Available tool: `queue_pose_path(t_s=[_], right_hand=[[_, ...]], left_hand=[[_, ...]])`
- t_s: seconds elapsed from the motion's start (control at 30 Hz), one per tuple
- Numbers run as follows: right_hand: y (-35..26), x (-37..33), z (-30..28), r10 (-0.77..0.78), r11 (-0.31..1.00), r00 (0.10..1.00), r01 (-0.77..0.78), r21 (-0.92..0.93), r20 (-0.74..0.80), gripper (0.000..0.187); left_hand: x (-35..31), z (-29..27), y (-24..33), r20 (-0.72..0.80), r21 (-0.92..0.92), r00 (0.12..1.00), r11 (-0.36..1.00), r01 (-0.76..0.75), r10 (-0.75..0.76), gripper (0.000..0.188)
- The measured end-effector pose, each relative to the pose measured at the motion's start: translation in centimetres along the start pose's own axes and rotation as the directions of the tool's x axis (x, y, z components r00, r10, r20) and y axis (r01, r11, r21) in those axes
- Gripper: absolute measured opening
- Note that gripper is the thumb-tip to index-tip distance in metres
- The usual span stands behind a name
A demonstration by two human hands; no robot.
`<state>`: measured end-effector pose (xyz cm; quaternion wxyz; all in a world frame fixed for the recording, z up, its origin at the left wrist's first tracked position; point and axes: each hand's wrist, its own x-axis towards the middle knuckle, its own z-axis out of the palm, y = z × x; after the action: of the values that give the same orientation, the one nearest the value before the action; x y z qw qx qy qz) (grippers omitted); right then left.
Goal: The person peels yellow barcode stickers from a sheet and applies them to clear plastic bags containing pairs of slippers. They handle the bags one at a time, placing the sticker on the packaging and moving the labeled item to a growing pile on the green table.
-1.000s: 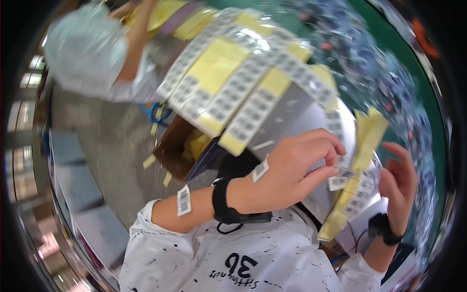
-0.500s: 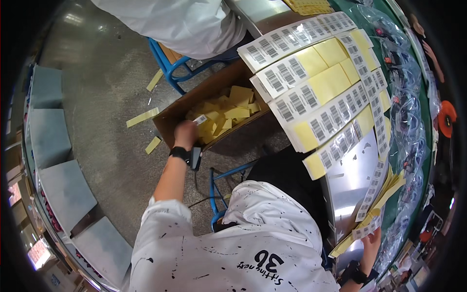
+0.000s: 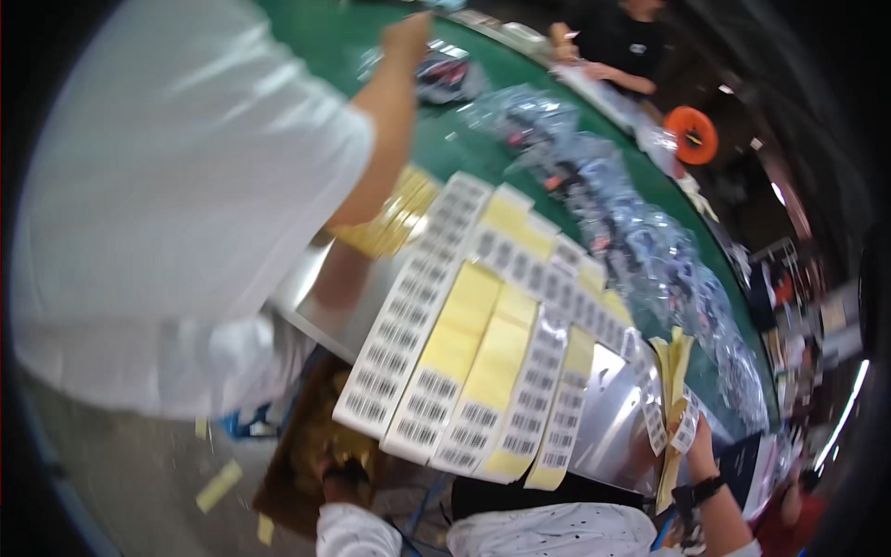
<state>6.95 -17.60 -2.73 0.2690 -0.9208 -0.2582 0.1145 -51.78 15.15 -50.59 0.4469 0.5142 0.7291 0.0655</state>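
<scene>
My right hand [image 3: 698, 449] is closed on a strip of white barcode labels [image 3: 686, 432], beside a bundle of yellow backing strips [image 3: 674, 367]. Down at the lower left, my left hand [image 3: 331, 464] is over a brown cardboard box [image 3: 281, 497] of yellow scraps; shadow and blur hide its fingers. Between my hands, long barcode label sheets [image 3: 524, 395] lie side by side across a shiny metal surface [image 3: 608, 444]. Bare yellow backing [image 3: 464, 306] shows on several of them where labels are gone.
At the left a co-worker in a white shirt [image 3: 176, 186] reaches an arm [image 3: 394, 111] over the green table [image 3: 325, 46]. Clear bags of dark items [image 3: 622, 204] run along it. Yellow strips [image 3: 219, 486] lie on the floor. Another person [image 3: 622, 46] stands across the table.
The view has swung toward the green table and the co-worker. My left hand is still at the box, and my right hand still grips the label strip.
</scene>
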Motion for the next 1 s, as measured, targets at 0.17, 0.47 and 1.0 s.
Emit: queue_pose_path(t_s=[0.17, 0.47, 1.0], right_hand=[[0.8, 1.5, 2.1, 0.069, 0.995, 0.997, -0.066, -0.076, 0.041, 0.056], [-0.5, 0.4, 3.3, 0.042, 0.977, 0.999, -0.039, -0.212, 0.007, 0.048], [-5.0, -0.5, 3.6, 0.194, 0.954, 0.981, -0.187, 0.234, -0.008, 0.051]], left_hand=[[0.7, -2.3, 2.1, 0.023, 0.054, 0.999, 0.998, 0.033, -0.035, 0.017], [0.6, -5.3, 4.9, 0.059, 0.073, 0.998, 0.997, -0.019, 0.014, 0.014], [1.8, -24.6, 49.0, -0.092, 0.275, 0.233, 0.250, -0.928, 0.968, 0.012]])
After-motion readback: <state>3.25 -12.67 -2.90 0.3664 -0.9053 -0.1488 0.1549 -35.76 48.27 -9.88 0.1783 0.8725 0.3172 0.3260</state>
